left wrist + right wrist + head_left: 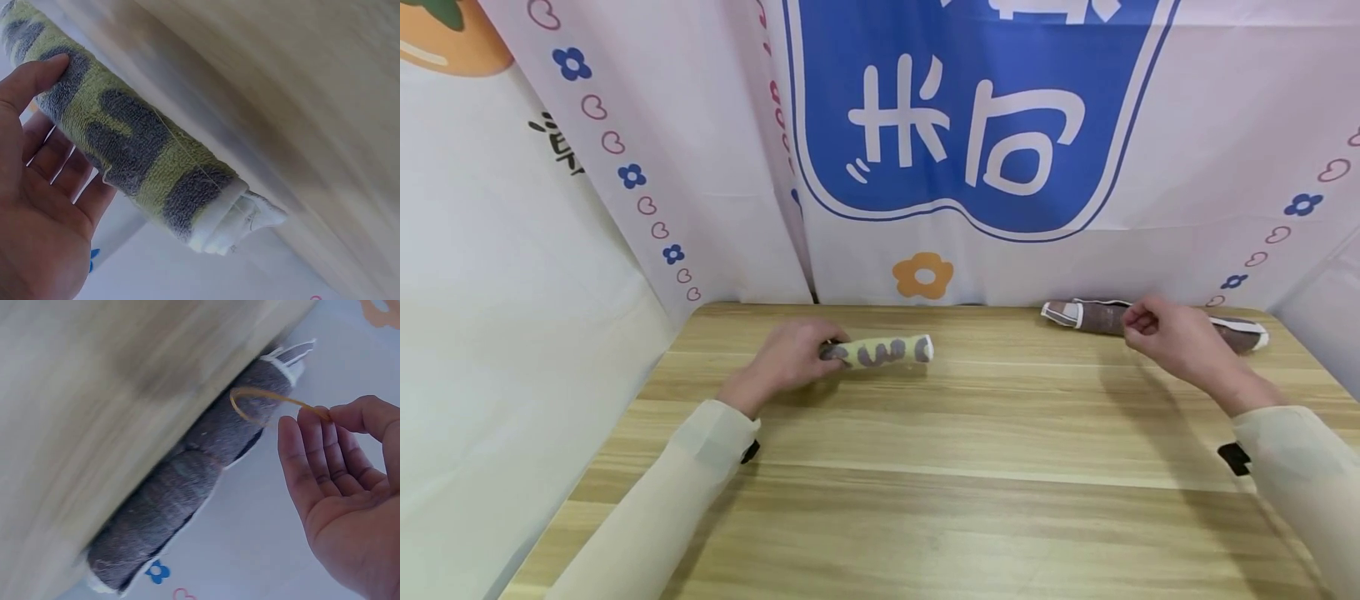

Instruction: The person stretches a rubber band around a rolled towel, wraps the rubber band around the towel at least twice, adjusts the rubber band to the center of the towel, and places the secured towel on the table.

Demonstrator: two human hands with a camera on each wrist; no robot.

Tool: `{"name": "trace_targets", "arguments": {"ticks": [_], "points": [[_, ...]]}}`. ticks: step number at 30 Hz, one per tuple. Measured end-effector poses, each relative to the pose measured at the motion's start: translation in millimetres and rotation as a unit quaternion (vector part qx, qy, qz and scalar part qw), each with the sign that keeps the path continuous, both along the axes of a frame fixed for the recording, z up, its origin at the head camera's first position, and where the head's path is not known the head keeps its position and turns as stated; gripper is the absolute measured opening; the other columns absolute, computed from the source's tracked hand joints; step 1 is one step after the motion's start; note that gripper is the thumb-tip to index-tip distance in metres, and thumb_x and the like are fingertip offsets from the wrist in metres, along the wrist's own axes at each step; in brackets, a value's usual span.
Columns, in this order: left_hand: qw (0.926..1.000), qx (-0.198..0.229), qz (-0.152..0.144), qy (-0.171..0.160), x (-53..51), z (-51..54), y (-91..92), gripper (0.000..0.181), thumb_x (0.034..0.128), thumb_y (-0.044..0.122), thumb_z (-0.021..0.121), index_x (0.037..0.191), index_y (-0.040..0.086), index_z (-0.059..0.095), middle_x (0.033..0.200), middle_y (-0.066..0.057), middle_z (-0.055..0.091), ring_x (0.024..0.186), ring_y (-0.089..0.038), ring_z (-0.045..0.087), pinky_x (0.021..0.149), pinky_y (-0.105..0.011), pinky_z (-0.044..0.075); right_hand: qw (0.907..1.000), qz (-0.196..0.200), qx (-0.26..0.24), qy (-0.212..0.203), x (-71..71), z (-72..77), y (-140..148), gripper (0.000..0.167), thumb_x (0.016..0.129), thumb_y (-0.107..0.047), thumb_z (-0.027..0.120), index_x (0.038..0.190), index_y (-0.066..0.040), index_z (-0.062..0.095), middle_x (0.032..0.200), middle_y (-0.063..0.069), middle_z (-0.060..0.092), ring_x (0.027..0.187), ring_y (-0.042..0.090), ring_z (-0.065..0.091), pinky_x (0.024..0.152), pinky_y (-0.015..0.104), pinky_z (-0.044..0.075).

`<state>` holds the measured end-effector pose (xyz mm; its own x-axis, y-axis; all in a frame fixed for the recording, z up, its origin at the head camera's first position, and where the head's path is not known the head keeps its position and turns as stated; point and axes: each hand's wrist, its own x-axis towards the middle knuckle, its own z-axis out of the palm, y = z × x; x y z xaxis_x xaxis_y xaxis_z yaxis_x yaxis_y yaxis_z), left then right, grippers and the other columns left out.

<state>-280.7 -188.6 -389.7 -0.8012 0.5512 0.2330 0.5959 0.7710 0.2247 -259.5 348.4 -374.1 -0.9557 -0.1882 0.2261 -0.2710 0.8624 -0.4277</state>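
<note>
My left hand point(793, 354) grips one end of a rolled towel point(887, 353), yellow-green with grey patches and a white edge. In the left wrist view, the thumb lies over this roll and the fingers are beneath it. Between thumb and fingertips, my right hand point(350, 456) pinches a thin yellow rubber band point(275, 396), which hangs out as a loop. Behind that hand a brown rolled towel point(1101, 317) with white edging lies along the table's back edge. The brown roll is drawn in around its middle.
Both rolls are on or above a wood-grain table point(880, 500). A white printed curtain point(737, 225) with a blue panel hangs right behind the table's back edge. A plain white cloth point(512, 317) hangs at the left side.
</note>
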Motion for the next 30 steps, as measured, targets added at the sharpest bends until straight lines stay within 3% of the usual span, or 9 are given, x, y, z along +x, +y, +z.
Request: {"name": "trace_targets", "arguments": {"ticks": [8,17,21,26,30], "points": [[0.9995,-0.015,-0.026,-0.007,9.6,5.3,11.7,0.027,0.0874,0.025,0.089,0.111,0.015,0.080,0.102,0.003,0.076,0.084,-0.014,0.063,0.072,-0.039,0.053,0.9992,0.023,-0.016,0.028,5.1,7.9,-24,0.011,0.096,-0.005,0.070,0.104,0.003,0.073,0.090,0.008,0.073,0.084,0.023,0.066,0.068,0.022,0.049],[0.9980,-0.032,-0.050,-0.024,19.1,3.6,19.8,0.028,0.0883,0.029,0.088,0.112,0.015,0.080,0.104,0.006,0.076,0.084,-0.013,0.063,0.075,-0.037,0.053,0.9991,0.033,-0.022,0.015,14.2,12.5,-44,0.013,0.099,-0.004,0.068,0.109,0.003,0.073,0.096,0.011,0.073,0.089,0.028,0.068,0.072,0.029,0.054],[0.9970,-0.037,-0.046,-0.050,22.5,1.5,21.2,0.028,0.0891,0.029,0.088,0.112,0.016,0.080,0.106,0.005,0.076,0.085,-0.012,0.063,0.075,-0.037,0.053,0.9972,0.054,-0.018,0.050,18.6,10.5,-51,0.009,0.096,0.002,0.071,0.104,0.001,0.074,0.094,0.009,0.074,0.085,0.025,0.069,0.070,0.031,0.056],[0.9962,-0.037,-0.038,-0.069,25.4,-1.7,22.0,0.029,0.0893,0.029,0.088,0.114,0.016,0.080,0.106,0.005,0.076,0.085,-0.012,0.063,0.078,-0.039,0.054,0.9891,0.081,-0.022,0.121,20.7,4.9,-57,0.012,0.089,0.007,0.078,0.099,0.000,0.076,0.090,0.008,0.075,0.079,0.024,0.070,0.069,0.036,0.059],[0.9963,-0.039,-0.040,-0.065,26.0,-4.3,23.8,0.035,0.0878,0.029,0.089,0.118,0.015,0.079,0.112,0.002,0.077,0.093,-0.015,0.068,0.085,-0.042,0.056,0.9805,0.091,-0.027,0.172,21.4,2.5,-62,0.017,0.085,0.011,0.081,0.094,-0.002,0.076,0.088,0.007,0.074,0.076,0.023,0.070,0.069,0.027,0.057]]}}
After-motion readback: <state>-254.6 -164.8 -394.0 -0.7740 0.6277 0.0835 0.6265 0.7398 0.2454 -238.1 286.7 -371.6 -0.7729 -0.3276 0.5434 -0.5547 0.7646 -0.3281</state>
